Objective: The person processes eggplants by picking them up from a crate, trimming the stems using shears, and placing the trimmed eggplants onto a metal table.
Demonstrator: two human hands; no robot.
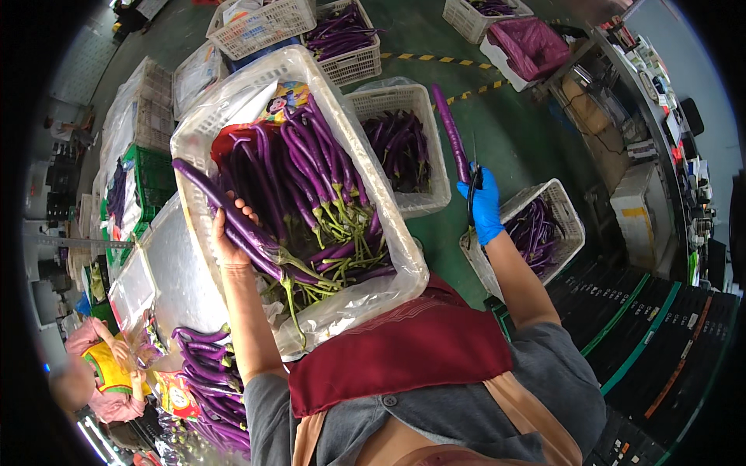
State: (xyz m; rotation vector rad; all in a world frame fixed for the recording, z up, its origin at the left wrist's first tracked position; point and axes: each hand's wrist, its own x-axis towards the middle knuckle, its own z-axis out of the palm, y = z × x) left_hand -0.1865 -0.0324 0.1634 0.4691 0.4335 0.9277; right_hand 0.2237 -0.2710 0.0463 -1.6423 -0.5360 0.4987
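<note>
My bare left hand (234, 249) grips long purple eggplants (230, 212), at least two, with green stems pointing towards me. It is over the left side of a white plastic crate (398, 224) lined with clear film. More eggplants (303, 157) lie inside this crate, with many loose cut stems (344, 256) at its near end. My right hand (488, 204), in a blue glove, holds black-handled scissors (471, 201) with the blades pointing away from me. One eggplant (449, 125) is in the same hand, its stem end hidden by the fingers.
Eggplants fill white crates on the green floor, one beyond my crate (434, 145) and another under my right arm (574, 224). To the left is a metal table (180, 262) with more eggplants (213, 384). Dark stacked crates (635, 332) stand right. A person (111, 373) works at far left.
</note>
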